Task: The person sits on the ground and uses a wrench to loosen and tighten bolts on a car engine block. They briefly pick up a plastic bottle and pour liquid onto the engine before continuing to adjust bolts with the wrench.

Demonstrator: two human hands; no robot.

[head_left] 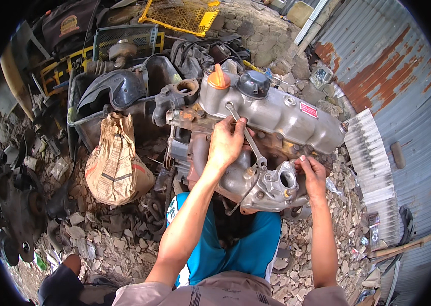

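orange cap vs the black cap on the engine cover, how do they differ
The orange cap is bright orange, while the black cap is dark. The orange cap has a raised, fin-like grip; the black cap is broader and rounded, with no such fin. In the picture, the orange cap sits left of the black cap. Both sit on the grey metal engine cover.

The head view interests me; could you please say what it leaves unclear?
In the head view:
Part of the wrench: covered by the left hand.
Anything pinched in the right hand: hidden by fingers.
Contents of the paper sack: hidden by its walls.
Underside of the engine: behind its upper parts.
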